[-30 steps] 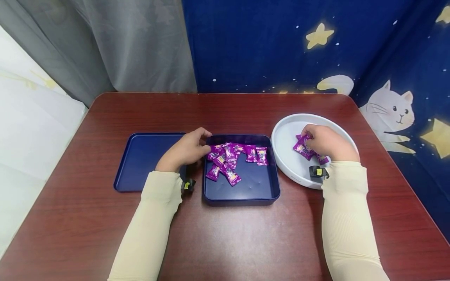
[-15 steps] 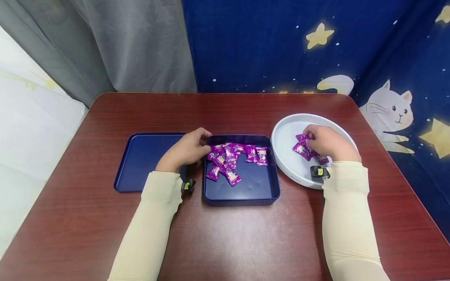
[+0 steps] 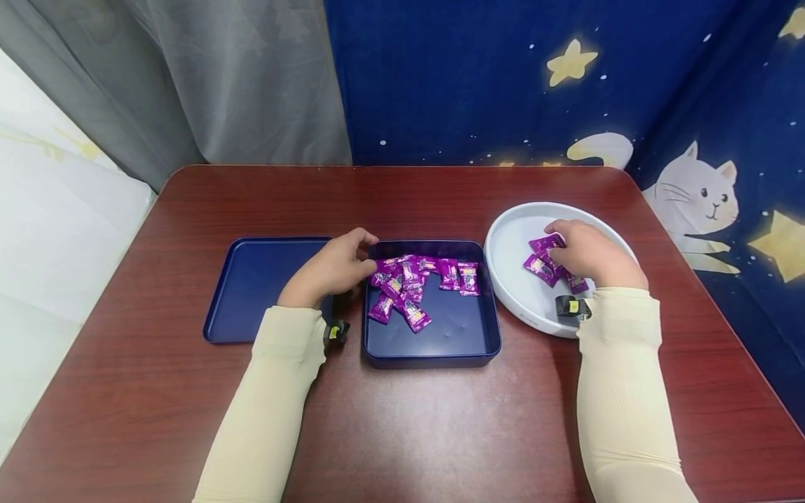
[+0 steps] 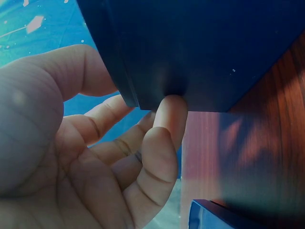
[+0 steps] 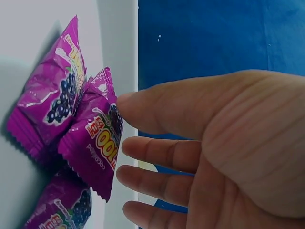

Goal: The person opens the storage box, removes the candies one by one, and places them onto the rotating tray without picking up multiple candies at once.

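Note:
In the head view, my left hand [image 3: 333,269] holds the left back corner of a dark blue box [image 3: 434,349]. In the left wrist view its thumb lies along the box's edge, with the fingers bent at the wall. Several purple wrapped candies [image 3: 411,290] lie in the box, mostly toward the back left. My right hand [image 3: 591,253] is over a round white tray [image 3: 516,307], thumb and forefinger apart. A small pile of the same candies [image 3: 541,269] lies there. In the right wrist view the thumb tip meets the edge of a tilted candy [image 5: 97,138]; the other fingers are extended.
A flat dark blue lid [image 3: 264,286] lies left of the box, partly under the left forearm. The white tray stands close against the box's right side. All rest on a reddish-brown wooden table [image 3: 402,433]. Curtains [image 3: 478,84] hang behind the table's far edge.
The right hand has shifted slightly right, its forefinger and thumb parting, and more of the candies in the tray shows. The left hand and the box have not moved.

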`<state>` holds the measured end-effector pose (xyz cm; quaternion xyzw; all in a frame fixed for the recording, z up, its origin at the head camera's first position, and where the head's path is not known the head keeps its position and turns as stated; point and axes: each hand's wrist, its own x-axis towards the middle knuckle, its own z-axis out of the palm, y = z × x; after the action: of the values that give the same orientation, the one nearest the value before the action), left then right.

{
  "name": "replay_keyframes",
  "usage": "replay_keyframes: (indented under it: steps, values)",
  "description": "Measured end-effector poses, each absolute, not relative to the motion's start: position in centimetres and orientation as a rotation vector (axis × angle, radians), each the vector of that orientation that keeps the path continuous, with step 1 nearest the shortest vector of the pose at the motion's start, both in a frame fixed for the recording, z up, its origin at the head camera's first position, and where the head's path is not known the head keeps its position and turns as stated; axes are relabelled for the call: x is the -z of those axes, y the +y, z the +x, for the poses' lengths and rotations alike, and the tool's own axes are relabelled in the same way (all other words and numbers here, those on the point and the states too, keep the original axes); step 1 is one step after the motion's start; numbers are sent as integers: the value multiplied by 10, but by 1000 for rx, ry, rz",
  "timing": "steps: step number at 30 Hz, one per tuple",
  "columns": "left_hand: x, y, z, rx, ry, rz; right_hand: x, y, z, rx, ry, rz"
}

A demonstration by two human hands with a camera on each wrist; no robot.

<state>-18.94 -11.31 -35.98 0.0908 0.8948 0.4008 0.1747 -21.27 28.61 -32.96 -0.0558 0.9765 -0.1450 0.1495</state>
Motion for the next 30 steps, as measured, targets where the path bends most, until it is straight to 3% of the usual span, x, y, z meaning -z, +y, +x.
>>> replay_keyframes:
  steps: [18,30]
  values:
    - [360,-112,-189,-1122,2557,254,316,285,-206,414,2820,-113]
    - [360,-112,-189,-1116,2557,256,303,266,-199,378,2875,-256]
